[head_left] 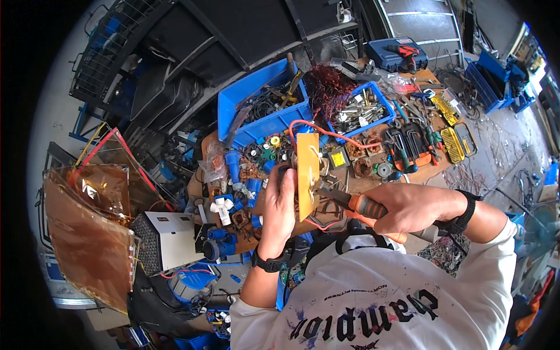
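My left hand (pixel 281 201) is closed on the left side of a flat orange-yellow board (pixel 306 201), held upright over the workbench. Small pale bits stick out of the board's right face. My right hand (pixel 411 205) is wrapped around pliers with orange and grey handles (pixel 367 206). Their dark jaws (pixel 333 196) point left at the board, close to one of those bits; whether they touch it I cannot tell. A red wire (pixel 332 133) curves above the board, and another red strand shows under it. My left fingers are partly hidden behind the board.
Blue bins (pixel 268 114) of tools and a blue tray (pixel 364 111) of metal parts stand at the back of the wooden bench. Several hand tools (pixel 408 143) lie at the right. Blue and white fittings (pixel 223 209) crowd the left. A red drill (pixel 405 53) rests on a blue case.
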Demonstrator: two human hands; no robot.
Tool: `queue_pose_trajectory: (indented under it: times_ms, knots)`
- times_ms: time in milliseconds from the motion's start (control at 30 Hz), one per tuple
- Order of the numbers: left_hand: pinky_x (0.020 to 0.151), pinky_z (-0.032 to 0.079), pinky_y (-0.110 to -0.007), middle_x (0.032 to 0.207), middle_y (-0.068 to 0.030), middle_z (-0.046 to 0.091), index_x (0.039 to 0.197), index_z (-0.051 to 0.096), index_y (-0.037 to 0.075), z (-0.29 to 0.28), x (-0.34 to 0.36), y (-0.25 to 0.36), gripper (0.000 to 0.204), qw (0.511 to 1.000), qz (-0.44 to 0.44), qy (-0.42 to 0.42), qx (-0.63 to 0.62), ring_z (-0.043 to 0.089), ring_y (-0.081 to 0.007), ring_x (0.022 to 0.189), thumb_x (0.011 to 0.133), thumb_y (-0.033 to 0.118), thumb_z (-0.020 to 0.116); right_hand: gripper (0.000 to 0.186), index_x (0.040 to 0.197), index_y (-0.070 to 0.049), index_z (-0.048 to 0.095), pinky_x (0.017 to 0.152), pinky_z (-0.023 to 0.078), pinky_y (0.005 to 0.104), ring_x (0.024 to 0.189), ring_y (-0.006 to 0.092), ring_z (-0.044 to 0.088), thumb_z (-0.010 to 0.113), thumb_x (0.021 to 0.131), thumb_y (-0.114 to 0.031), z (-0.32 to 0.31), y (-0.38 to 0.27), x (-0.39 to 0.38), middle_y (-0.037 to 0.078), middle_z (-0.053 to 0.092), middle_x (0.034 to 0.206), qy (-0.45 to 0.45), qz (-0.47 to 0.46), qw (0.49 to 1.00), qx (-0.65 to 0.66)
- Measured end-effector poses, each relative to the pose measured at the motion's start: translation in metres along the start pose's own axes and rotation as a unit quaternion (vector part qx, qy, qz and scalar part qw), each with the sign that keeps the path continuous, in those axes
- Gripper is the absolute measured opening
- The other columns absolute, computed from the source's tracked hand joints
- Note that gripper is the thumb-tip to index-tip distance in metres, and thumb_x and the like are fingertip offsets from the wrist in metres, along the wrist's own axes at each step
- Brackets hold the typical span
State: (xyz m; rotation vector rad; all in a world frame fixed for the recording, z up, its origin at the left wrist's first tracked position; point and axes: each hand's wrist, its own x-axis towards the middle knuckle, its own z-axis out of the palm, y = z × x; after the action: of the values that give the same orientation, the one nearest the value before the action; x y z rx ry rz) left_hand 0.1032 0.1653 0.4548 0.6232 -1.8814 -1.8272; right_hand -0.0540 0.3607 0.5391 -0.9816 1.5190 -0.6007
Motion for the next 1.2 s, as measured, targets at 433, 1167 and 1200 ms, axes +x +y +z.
queue_pose_trajectory:
  times_ms: [433, 1167, 1200]
  knots:
    - [0.075, 0.047, -0.025, 0.1, -0.0051, 0.062, 0.114, 0.053, 0.003, 0.001, 0.002, -0.009, 0.038, 0.999, -0.019, 0.048, -0.014, 0.057, -0.0096, 0.086, 0.103, 0.038, 0.046, 0.032, 0.083, 0.008, 0.056, 0.077, 0.047, 0.0468, 0.088, 0.0406, 0.062, 0.058, 0.076, -0.023, 0.009, 0.002, 0.013, 0.026, 0.061, 0.085, 0.077, -0.046, 0.983, -0.159]
    - [0.079, 0.046, -0.026, 0.1, -0.0038, 0.06, 0.111, 0.055, 0.003, -0.005, 0.008, -0.009, 0.034, 0.993, -0.041, 0.094, -0.053, 0.055, -0.0094, 0.088, 0.104, 0.035, 0.045, 0.039, 0.113, 0.009, 0.051, 0.085, 0.048, 0.0477, 0.096, 0.0425, 0.06, 0.059, 0.082, -0.014, 0.03, 0.023, 0.039, 0.029, 0.061, 0.096, 0.187, -0.138, 0.952, -0.197]
    - [0.079, 0.046, -0.026, 0.099, -0.0036, 0.06, 0.111, 0.055, 0.003, -0.006, 0.008, -0.007, 0.034, 0.993, -0.035, 0.098, -0.053, 0.055, -0.0092, 0.087, 0.104, 0.035, 0.045, 0.041, 0.116, 0.009, 0.051, 0.086, 0.048, 0.0477, 0.096, 0.0426, 0.06, 0.059, 0.083, -0.014, 0.03, 0.024, 0.041, 0.029, 0.061, 0.097, 0.186, -0.141, 0.954, -0.189]
